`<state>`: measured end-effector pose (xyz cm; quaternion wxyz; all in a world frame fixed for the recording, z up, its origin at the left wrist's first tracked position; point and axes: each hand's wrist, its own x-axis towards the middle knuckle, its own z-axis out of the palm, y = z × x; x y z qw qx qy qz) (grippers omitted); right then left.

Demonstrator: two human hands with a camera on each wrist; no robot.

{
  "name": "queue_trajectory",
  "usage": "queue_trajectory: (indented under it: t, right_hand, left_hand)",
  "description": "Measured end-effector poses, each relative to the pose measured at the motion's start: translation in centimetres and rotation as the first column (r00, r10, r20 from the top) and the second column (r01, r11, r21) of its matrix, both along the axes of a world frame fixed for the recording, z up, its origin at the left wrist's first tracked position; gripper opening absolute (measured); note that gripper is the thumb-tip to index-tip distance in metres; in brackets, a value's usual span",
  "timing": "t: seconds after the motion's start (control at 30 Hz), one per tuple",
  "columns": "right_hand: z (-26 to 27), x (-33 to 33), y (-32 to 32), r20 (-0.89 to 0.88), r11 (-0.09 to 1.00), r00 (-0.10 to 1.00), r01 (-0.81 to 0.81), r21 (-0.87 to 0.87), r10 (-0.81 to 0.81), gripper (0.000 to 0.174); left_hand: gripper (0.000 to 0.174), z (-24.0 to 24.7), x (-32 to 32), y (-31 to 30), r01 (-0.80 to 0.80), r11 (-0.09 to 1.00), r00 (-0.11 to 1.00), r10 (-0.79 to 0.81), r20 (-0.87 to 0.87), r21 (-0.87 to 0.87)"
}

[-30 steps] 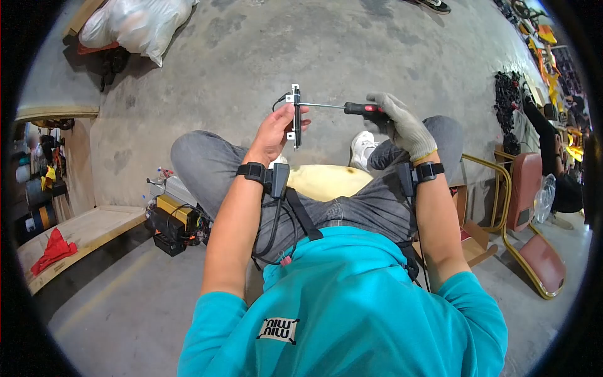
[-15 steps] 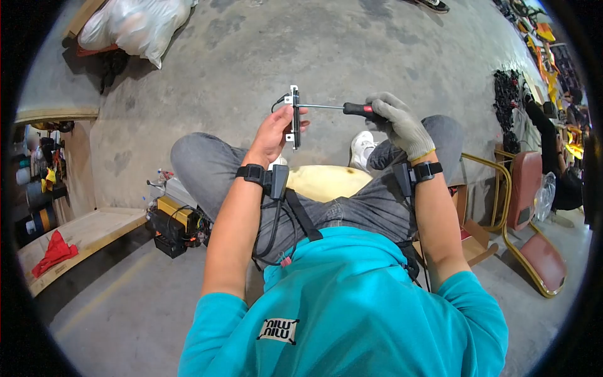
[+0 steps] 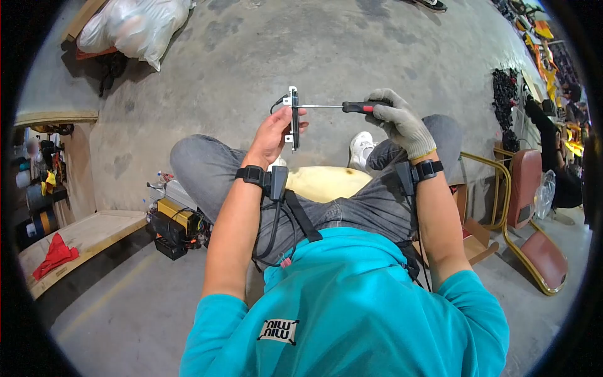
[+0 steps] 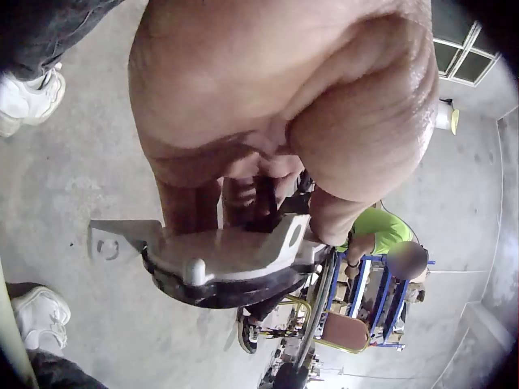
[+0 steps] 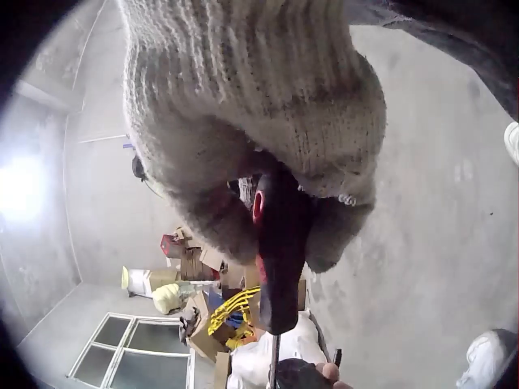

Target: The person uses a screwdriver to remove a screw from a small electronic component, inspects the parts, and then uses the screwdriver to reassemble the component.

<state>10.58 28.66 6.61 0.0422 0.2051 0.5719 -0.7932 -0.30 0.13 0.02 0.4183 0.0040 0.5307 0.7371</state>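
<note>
Bare and raised above the floor, my left hand (image 3: 271, 135) grips a black part with a pale backing and mounting tabs (image 3: 294, 125), held upright in the head view. A short black cable loops from its left side. In the left wrist view the backing (image 4: 235, 255) shows a rounded shape, with fingers behind it. My right hand (image 3: 405, 124), in a grey-white knit glove, holds a screwdriver (image 3: 359, 108) by its black and red handle. The shaft runs level to the left, its tip meeting the part near its upper tab. In the right wrist view gloved fingers wrap the handle (image 5: 280, 267).
A yellowish cushion-like thing (image 3: 326, 182) lies between my legs. Left of my knee stands gear with a yellow box (image 3: 174, 210), beside a wooden board (image 3: 94, 235) with a red cloth. A chair (image 3: 524, 188) stands to the right. A white bag (image 3: 135, 31) lies at the upper left.
My right fingers have shifted and closed further round the screwdriver handle, whose red marking has turned. The part and the left hand stay almost where they were.
</note>
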Motion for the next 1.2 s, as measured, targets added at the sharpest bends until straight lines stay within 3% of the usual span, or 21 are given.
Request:
queue_trajectory:
  t: [0.13, 0.2, 0.23, 0.3, 0.4, 0.43, 0.5, 0.6, 0.63, 0.7, 0.83, 0.9, 1.03, 1.1, 1.2]
  right_hand:
    - [0.8, -0.3, -0.5, 0.112, 1.000, 0.994, 0.013, -0.029, -0.010, 0.027]
    - [0.5, -0.3, 0.3, 0.293, 0.993, 0.949, -0.119, 0.001, 0.114, 0.029]
    - [0.2, -0.2, 0.2, 0.293, 0.993, 0.950, -0.115, 0.002, 0.109, 0.029]
    - [-0.5, -0.2, -0.1, 0.053, 1.000, 0.999, -0.008, -0.009, 0.009, 0.031]
    - [-0.1, -0.1, 0.0, 0.003, 1.000, 1.000, -0.001, 0.013, 0.001, 0.030]
    - [0.1, -0.2, 0.0, 0.003, 1.000, 1.000, -0.002, 0.013, 0.002, 0.030]
    - [0.2, -0.3, 0.0, 0.176, 0.997, 0.982, -0.054, -0.054, 0.062, 0.031]
    - [-0.1, -0.3, 0.3, 0.208, 0.997, 0.976, -0.066, -0.029, 0.070, 0.033]
    - [-0.2, -0.3, 0.2, 0.208, 0.998, 0.976, -0.064, -0.027, 0.068, 0.033]
    - [-0.3, -0.2, -0.1, -0.029, 0.998, 1.000, 0.009, 0.065, -0.007, 0.036]
    - [0.3, -0.2, 0.0, 0.003, 1.000, 1.000, -0.010, 0.021, 0.010, 0.034]
    - [0.4, -0.3, 0.1, 0.251, 0.996, 0.965, -0.068, -0.063, 0.081, 0.032]
    - [-0.2, -0.3, 0.1, 0.188, 0.997, 0.980, -0.055, -0.059, 0.065, 0.033]
    - [-0.3, -0.3, -0.4, -0.004, 0.999, 0.999, 0.049, 0.016, -0.049, 0.034]
    - [0.2, -0.1, -0.1, 0.046, 0.999, 0.999, -0.029, 0.034, 0.028, 0.033]
  left_hand:
    - [0.042, 0.0, 0.0, 0.0, -0.007, 1.000, 1.000, 0.007, -0.011, -0.010]
    - [0.042, 0.0, 0.0, 0.0, 0.006, 1.000, 1.000, -0.006, 0.003, -0.012]
    - [0.042, 0.1, 0.0, 0.1, 0.010, 1.000, 1.000, -0.010, 0.003, -0.011]
    - [0.042, 0.1, 0.0, 0.0, -0.001, 1.000, 1.000, 0.001, -0.007, -0.021]
    - [0.042, 0.2, 0.0, 0.1, -0.002, 1.000, 1.000, 0.002, 0.003, -0.018]
    - [0.042, 0.3, 0.0, 0.1, -0.003, 1.000, 1.000, 0.003, 0.003, -0.017]
    - [0.037, 0.4, 0.0, 0.1, -0.024, 1.000, 0.999, 0.024, 0.029, -0.011]
    - [0.037, 0.2, 0.0, 0.1, -0.026, 1.000, 0.999, 0.027, 0.043, -0.016]
    - [0.037, 0.3, 0.0, 0.1, -0.024, 1.000, 0.999, 0.025, 0.042, -0.014]
    - [0.043, 0.3, 0.1, 0.1, -0.003, 0.999, 1.000, 0.002, -0.024, -0.036]
    - [0.043, 0.2, 0.1, 0.1, -0.011, 1.000, 1.000, 0.011, -0.013, -0.029]
    - [0.043, 0.2, 0.0, 0.1, -0.012, 1.000, 1.000, 0.012, 0.022, -0.019]
    - [0.044, 0.3, 0.1, 0.2, -0.012, 0.999, 1.000, 0.011, -0.003, -0.037]
    - [0.044, 0.3, 0.1, 0.1, -0.003, 0.999, 1.000, 0.003, -0.001, -0.039]
    - [0.043, 0.4, 0.1, 0.2, -0.009, 1.000, 1.000, 0.009, 0.004, -0.022]
